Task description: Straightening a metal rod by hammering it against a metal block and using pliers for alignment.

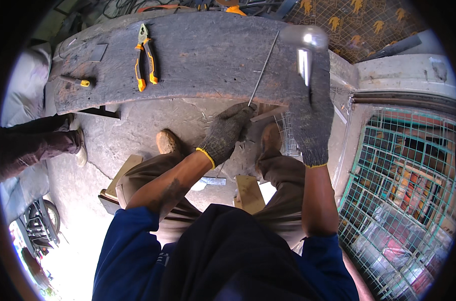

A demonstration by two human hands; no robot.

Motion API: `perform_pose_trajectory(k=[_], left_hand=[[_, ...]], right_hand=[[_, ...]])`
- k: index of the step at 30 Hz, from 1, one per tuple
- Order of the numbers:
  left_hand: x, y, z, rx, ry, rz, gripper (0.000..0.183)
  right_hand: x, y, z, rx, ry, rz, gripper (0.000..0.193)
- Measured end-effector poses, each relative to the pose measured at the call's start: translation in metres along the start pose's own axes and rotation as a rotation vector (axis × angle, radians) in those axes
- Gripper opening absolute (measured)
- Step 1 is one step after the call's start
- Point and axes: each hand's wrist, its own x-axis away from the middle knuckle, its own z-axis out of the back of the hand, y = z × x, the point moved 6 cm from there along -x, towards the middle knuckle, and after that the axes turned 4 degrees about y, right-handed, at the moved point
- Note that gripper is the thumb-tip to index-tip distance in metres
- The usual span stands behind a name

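My left hand (pixel 228 128), in a dark knit glove with a yellow cuff, is closed around the near end of a thin metal rod (pixel 264 68). The rod slants away from me over the dark, worn workbench (pixel 203 65). At the bench's right end, my gloved right hand (pixel 310 123) grips a hammer (pixel 312 37). Its shiny metal head is smeared by motion, and the glove hides part of the handle. To the left of the rod lie pliers (pixel 146 60) with orange and black handles, their jaws pointing away from me.
A yellow-handled tool (pixel 75 81) and a small metal plate (pixel 98 52) lie on the bench's left part. Green wire mesh (pixel 398 175) stands at right. Another person's legs (pixel 39 145) are at left, near a motorcycle (pixel 41 226). Wooden pieces (pixel 249 194) are between my legs.
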Motion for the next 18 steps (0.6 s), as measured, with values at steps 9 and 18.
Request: perform_pose_trajectory(k=[9,18], left_hand=[[-0.001,0.001,-0.005,0.044,-0.002,0.025,0.023],[-0.004,0.002,-0.005,0.096,-0.016,0.030,0.021]], right_hand=[[0.005,0.017,-0.013,0.134,-0.102,0.019,0.044],[0.005,0.027,-0.020,0.257,-0.197,0.029,0.046]])
